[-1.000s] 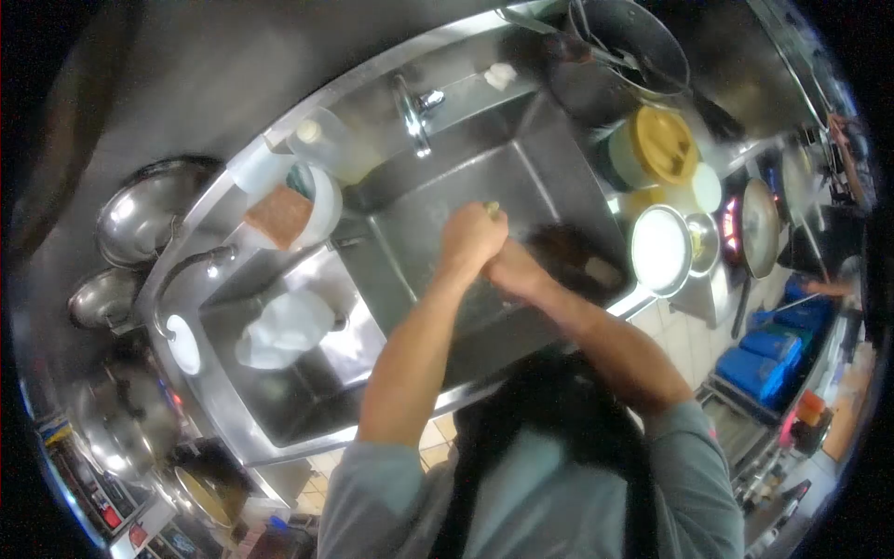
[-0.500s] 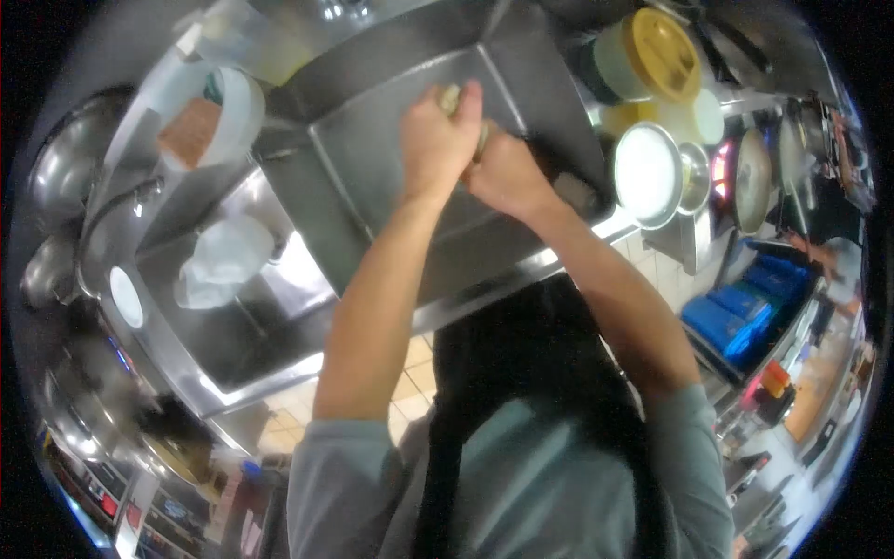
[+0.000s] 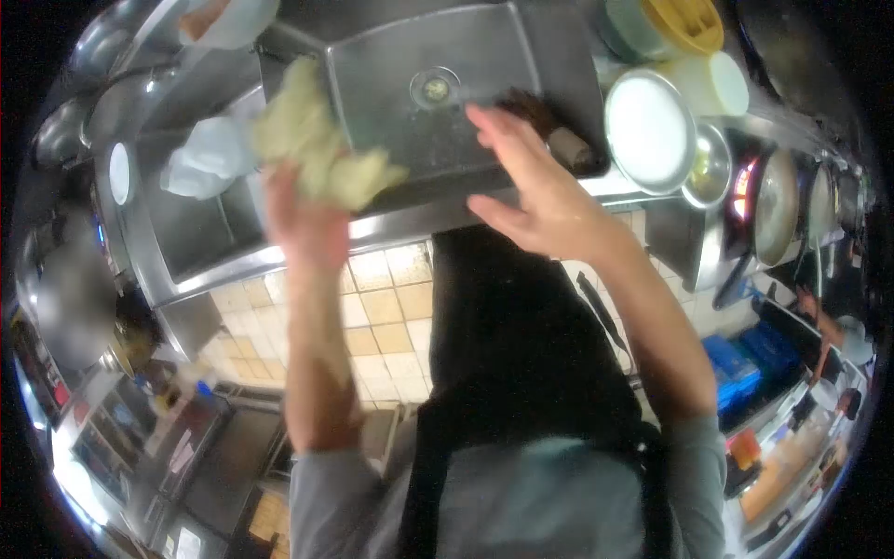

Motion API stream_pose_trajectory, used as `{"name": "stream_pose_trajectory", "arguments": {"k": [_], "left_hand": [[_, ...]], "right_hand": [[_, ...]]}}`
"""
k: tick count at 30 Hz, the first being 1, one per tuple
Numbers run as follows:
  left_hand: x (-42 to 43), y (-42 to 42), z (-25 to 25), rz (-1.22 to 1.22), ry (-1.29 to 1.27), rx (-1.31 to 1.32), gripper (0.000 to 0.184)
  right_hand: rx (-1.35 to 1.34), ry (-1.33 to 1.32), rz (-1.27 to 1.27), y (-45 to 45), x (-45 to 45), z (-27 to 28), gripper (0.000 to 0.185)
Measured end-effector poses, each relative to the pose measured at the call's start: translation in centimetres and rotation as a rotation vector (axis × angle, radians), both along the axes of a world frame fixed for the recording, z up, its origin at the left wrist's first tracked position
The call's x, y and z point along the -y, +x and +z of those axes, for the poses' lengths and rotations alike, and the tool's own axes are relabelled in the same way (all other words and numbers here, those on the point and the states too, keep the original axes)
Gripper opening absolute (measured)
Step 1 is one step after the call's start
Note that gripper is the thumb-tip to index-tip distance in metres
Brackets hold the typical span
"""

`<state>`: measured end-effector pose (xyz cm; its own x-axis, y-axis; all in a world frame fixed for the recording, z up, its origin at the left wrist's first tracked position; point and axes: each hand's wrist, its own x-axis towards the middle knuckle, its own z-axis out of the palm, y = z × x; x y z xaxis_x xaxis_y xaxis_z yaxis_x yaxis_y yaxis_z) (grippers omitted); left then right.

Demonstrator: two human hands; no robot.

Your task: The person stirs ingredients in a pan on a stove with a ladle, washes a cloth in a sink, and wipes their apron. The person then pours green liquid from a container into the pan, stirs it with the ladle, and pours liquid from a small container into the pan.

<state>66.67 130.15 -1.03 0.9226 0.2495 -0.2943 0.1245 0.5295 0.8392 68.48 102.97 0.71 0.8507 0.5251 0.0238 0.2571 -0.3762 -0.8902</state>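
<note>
A pale yellow-green cloth point(image 3: 312, 135), spread loose and smeared by motion, hangs over the left front part of a metal sink point(image 3: 391, 56). My left hand point(image 3: 309, 219) grips its lower edge, with the fingers blurred and partly behind the cloth. My right hand point(image 3: 549, 196) is held over the sink's front rim on the right, fingers stretched out and thumb apart, holding nothing. In the sink floor the round drain point(image 3: 435, 89) shows. Beyond my right fingers, a dark brown bristly thing point(image 3: 523, 104) and a greyish block point(image 3: 570, 146) lie in the sink's right corner.
A second basin with a white plastic bag point(image 3: 209, 158) adjoins on the left. To the right stand a white-filled round pan point(image 3: 650, 130), a small metal bowl point(image 3: 710, 172) and a yellow-lidded tub point(image 3: 684, 23). A pan point(image 3: 775, 210) sits by a glowing burner; another person's arm point(image 3: 824, 326) shows far right.
Both hands were together over the sink, closed around the bunched cloth. They have parted: the left swung left with the cloth unfolded, the right let go and opened. The view has tilted downward.
</note>
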Motion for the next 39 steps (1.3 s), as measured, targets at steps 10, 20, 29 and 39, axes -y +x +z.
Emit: {"name": "stream_pose_trajectory", "arguments": {"k": [10,20,29,39], "left_hand": [[-2.3,-13.2,-3.5,-0.438,0.083,-0.389,0.073],[11.4,-16.3,-13.3,-1.563,0.608,0.234,0.026],[13.8,-17.6,-24.0,-1.937,1.309,-0.12,0.02],[11.7,-12.3,-28.7,-1.502,1.152,-0.047,0.016]], "right_hand": [[-0.495,0.003,0.133,-17.0,10.6,-5.6,0.042],[-1.044,-0.018,0.059,-22.2,10.4,-6.9,0.033],[-1.153,0.068,-0.021,-25.1,9.0,-8.9,0.029],[-1.203,0.097,-0.089,-25.8,8.6,-9.1,0.031]]}}
